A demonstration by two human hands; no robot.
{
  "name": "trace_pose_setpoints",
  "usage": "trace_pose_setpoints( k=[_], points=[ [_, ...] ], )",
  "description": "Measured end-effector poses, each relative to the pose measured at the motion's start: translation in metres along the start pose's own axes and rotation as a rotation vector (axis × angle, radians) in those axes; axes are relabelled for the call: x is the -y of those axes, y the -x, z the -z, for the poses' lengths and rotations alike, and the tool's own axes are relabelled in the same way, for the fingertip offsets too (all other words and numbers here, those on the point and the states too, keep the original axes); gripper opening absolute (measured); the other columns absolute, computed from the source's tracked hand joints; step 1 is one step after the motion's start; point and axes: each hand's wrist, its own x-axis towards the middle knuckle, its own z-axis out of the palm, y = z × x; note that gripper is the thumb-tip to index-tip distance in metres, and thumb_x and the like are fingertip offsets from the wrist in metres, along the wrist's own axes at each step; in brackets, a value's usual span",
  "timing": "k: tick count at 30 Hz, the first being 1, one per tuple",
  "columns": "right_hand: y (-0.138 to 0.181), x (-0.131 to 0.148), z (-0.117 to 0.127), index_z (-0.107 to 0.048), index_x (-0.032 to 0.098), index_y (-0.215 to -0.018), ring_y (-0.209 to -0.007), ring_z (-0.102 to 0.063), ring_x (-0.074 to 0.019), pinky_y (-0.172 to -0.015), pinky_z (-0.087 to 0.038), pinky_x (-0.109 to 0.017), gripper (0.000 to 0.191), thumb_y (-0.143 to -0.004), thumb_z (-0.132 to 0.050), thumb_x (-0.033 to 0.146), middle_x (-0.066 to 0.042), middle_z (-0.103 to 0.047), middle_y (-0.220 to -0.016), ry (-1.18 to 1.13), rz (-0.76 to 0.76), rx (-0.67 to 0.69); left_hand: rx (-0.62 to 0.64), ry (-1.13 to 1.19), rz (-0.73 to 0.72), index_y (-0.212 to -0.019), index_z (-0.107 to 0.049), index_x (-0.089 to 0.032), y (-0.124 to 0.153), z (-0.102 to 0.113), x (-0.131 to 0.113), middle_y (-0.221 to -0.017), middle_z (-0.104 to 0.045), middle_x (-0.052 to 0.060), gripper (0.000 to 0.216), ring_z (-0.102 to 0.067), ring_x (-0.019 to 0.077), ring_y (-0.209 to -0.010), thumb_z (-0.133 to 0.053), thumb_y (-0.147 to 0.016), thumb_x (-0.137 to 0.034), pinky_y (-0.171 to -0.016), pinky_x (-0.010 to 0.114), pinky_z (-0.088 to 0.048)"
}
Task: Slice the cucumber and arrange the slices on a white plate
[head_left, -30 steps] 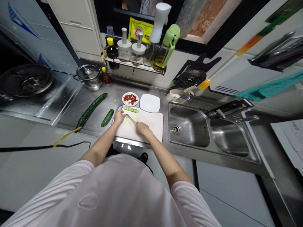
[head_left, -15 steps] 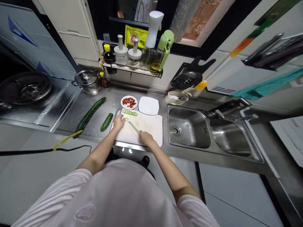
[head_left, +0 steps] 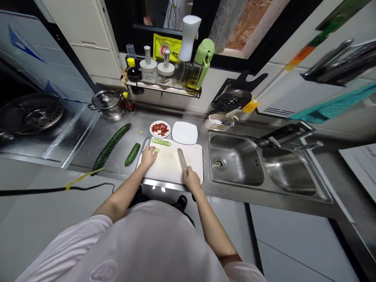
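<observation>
The steel-bladed kitchen knife lies on the white plastic cutting board, its long axis running near to far, right hand closed round its handle, left hand loosely curled beside pale green cucumber slices further left.
</observation>
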Motion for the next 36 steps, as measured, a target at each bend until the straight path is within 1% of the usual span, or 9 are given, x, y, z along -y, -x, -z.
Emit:
trace_pose_setpoints(
  k=[3, 6, 9, 12, 15, 18, 24, 30, 36],
  points=[
    [-0.004, -0.003, 0.000, -0.048, 0.018, -0.113, -0.091, -0.063, -0.0234, -0.070, -0.038, -0.029, 0.027, -0.098, -0.030, 0.031, -0.012, -0.067, -0.098, -0.011, -0.019, -0.002, 0.039, -0.031, 0.006, -0.110, -0.064, -0.020, -0.002, 0.003, -0.004, -0.109, -0.057, 0.012, 0.029, -0.058, 0.0266, -0.102, -0.052, -0.086, -0.032, -0.090, 0.035, -0.045],
    [-0.006, -0.001, -0.001, -0.048, 0.018, -0.113, -0.090, -0.063, -0.0235, -0.070, -0.038, -0.029, 0.027, -0.098, -0.030, 0.031, -0.012, -0.067, -0.097, -0.012, -0.017, 0.000, 0.071, -0.033, 0.043, -0.103, -0.065, -0.021, -0.008, 0.006, -0.008, -0.106, -0.059, 0.011, 0.024, -0.059, 0.0253, -0.098, -0.055, -0.083, -0.030, -0.086, 0.034, -0.046],
    [-0.006, 0.001, -0.002, -0.049, 0.018, -0.114, -0.090, -0.063, -0.0241, -0.071, -0.039, -0.030, 0.028, -0.098, -0.030, 0.031, -0.012, -0.067, -0.096, -0.008, -0.020, 0.003, 0.092, 0.030, 0.121, -0.092, -0.066, -0.020, -0.017, 0.007, -0.007, -0.094, -0.064, 0.006, 0.017, -0.061, 0.0207, -0.087, -0.058, -0.079, -0.027, -0.080, 0.030, -0.046],
    [-0.006, 0.002, -0.001, -0.048, 0.018, -0.115, -0.090, -0.063, -0.0238, -0.071, -0.039, -0.030, 0.028, -0.098, -0.030, 0.031, -0.012, -0.067, -0.097, -0.011, -0.021, 0.010, 0.128, 0.129, 0.239, -0.085, -0.066, -0.019, -0.029, 0.006, -0.003, -0.080, -0.065, 0.002, 0.012, -0.060, 0.0156, -0.075, -0.061, -0.076, -0.026, -0.071, 0.025, -0.045],
    [-0.005, 0.002, 0.000, -0.049, 0.018, -0.115, -0.091, -0.063, -0.0234, -0.072, -0.040, -0.030, 0.029, -0.098, -0.029, 0.030, -0.012, -0.067, -0.097, -0.010, -0.024, 0.008, 0.107, 0.167, 0.328, -0.084, -0.066, -0.018, -0.040, 0.007, 0.001, -0.078, -0.066, 0.001, 0.014, -0.059, 0.0131, -0.071, -0.062, -0.075, -0.027, -0.069, 0.023, -0.044],
    [-0.005, 0.002, 0.000, -0.049, 0.018, -0.115, -0.091, -0.063, -0.0243, -0.071, -0.040, -0.030, 0.029, -0.098, -0.029, 0.030, -0.012, -0.067, -0.096, -0.007, -0.025, 0.003, 0.054, 0.132, 0.373, -0.082, -0.067, -0.018, -0.048, 0.010, 0.004, -0.080, -0.069, 0.002, 0.013, -0.061, 0.0152, -0.074, -0.063, -0.074, -0.028, -0.073, 0.025, -0.044],
    [-0.005, 0.002, 0.000, -0.049, 0.017, -0.116, -0.092, -0.063, -0.0234, -0.071, -0.039, -0.029, 0.029, -0.098, -0.029, 0.029, -0.011, -0.067, -0.096, -0.004, -0.023, 0.009, 0.045, 0.042, 0.388, -0.079, -0.068, -0.020, -0.055, 0.013, 0.004, -0.086, -0.072, 0.008, 0.010, -0.064, 0.0219, -0.083, -0.060, -0.074, -0.024, -0.079, 0.030, -0.046],
    [-0.006, 0.001, 0.001, -0.049, 0.017, -0.115, -0.091, -0.063, -0.0225, -0.071, -0.039, -0.028, 0.028, -0.098, -0.030, 0.029, -0.011, -0.066, -0.097, -0.014, -0.026, 0.024, 0.023, -0.001, 0.353, -0.090, -0.068, -0.020, -0.052, 0.013, 0.000, -0.088, -0.071, 0.009, 0.018, -0.065, 0.0240, -0.086, -0.056, -0.076, -0.021, -0.080, 0.032, -0.046],
    [-0.006, 0.002, 0.001, -0.048, 0.017, -0.116, -0.092, -0.062, -0.0222, -0.073, -0.040, -0.029, 0.029, -0.098, -0.029, 0.029, -0.012, -0.067, -0.097, -0.016, -0.032, 0.033, 0.012, -0.015, 0.329, -0.092, -0.067, -0.020, -0.047, 0.015, -0.002, -0.086, -0.070, 0.009, 0.020, -0.064, 0.0244, -0.085, -0.050, -0.082, -0.023, -0.079, 0.033, -0.045]
  ],
)
